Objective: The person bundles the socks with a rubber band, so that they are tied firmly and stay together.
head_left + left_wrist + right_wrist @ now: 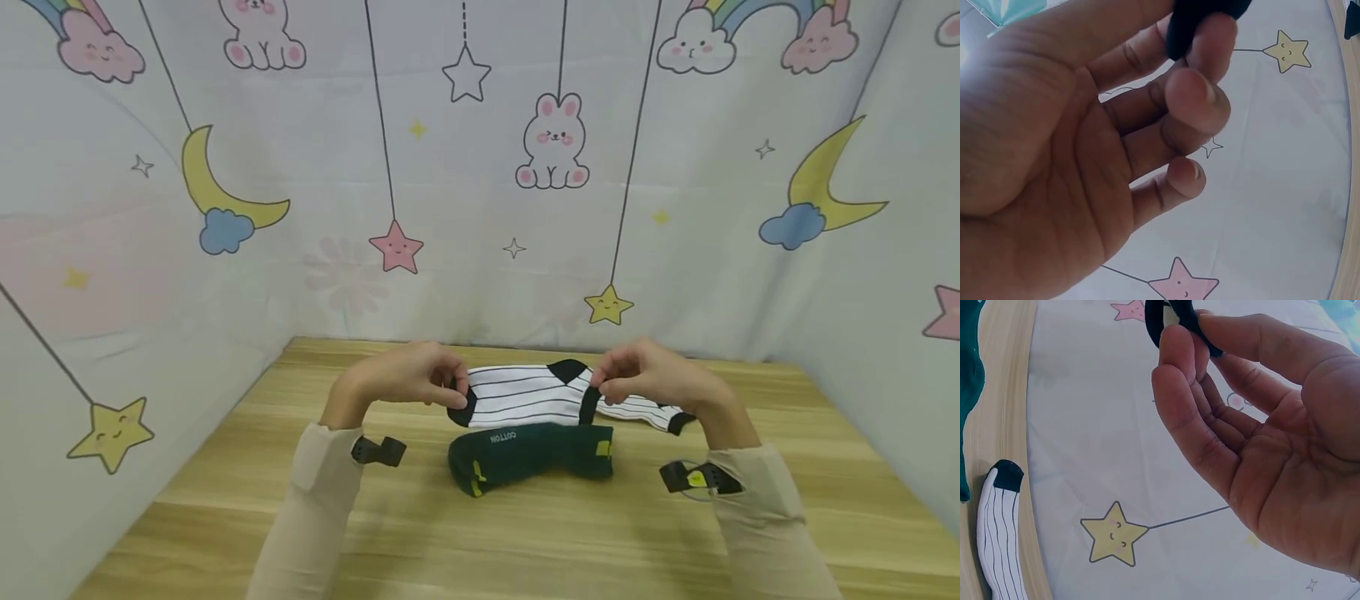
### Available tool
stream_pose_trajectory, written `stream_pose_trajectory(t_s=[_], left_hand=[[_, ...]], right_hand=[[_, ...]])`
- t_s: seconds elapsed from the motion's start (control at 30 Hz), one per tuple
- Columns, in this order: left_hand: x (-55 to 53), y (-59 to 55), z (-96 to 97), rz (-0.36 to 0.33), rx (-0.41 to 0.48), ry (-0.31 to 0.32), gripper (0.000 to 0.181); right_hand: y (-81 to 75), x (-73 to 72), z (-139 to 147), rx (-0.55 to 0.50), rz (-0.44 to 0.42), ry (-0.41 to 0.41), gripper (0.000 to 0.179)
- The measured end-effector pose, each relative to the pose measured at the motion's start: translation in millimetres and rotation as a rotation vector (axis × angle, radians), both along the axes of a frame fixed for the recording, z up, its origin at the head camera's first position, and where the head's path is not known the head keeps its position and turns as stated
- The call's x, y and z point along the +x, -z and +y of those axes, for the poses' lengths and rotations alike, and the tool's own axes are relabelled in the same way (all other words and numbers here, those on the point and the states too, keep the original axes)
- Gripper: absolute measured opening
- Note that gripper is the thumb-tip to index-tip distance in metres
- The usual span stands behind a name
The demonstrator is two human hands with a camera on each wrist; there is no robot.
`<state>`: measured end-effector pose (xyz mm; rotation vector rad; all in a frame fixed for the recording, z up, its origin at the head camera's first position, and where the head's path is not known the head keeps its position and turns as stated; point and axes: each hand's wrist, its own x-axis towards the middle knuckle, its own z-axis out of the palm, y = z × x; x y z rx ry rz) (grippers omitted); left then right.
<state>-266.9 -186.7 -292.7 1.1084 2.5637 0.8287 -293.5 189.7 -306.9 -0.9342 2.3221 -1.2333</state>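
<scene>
A white sock with black stripes is stretched between both hands above the table in the head view. My left hand pinches its black toe; in the left wrist view, dark cloth sits between thumb and fingers. On the other side my right hand pinches the black cuff, also seen as a dark band in the right wrist view. Just in front lies a dark green sock lettered COTTON, with yellow patches. A second striped sock lies behind the right hand, partly hidden by it.
The wooden table runs back to a white curtain printed with stars, moons and bunnies, which also closes both sides. Black straps with small cameras sit on both wrists over beige sleeves.
</scene>
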Motion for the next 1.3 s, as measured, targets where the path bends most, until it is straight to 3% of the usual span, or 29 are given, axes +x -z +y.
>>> stream_pose_trajectory(t_s=[0.3, 0.53, 0.7, 0.93, 1.1, 1.3], left_hand=[[-1.9, 2.1, 8.8, -0.001, 0.002, 0.041, 0.007], [-4.3, 11.0, 22.6, -0.024, 0.025, 0.124, 0.006], [-3.9, 17.7, 33.2, -0.046, 0.014, 0.130, 0.007], [-2.0, 22.7, 38.1, -0.049, -0.038, 0.120, 0.007], [-3.0, 21.3, 38.4, -0.060, -0.068, 0.114, 0.006], [-2.4, 18.9, 39.8, -0.058, -0.076, 0.122, 0.004]], right_hand=[[1.6, -4.3, 11, 0.025, -0.017, -0.010, 0.016], [-2.8, -5.3, 26, 0.055, -0.015, -0.024, 0.015], [-3.8, -0.9, 37, 0.068, -0.031, -0.029, 0.016], [7.1, 5.3, 41, 0.061, -0.048, -0.096, 0.012], [10.6, 3.4, 40, 0.045, -0.039, -0.125, 0.012], [4.2, -0.9, 39, 0.064, -0.052, -0.142, 0.012]])
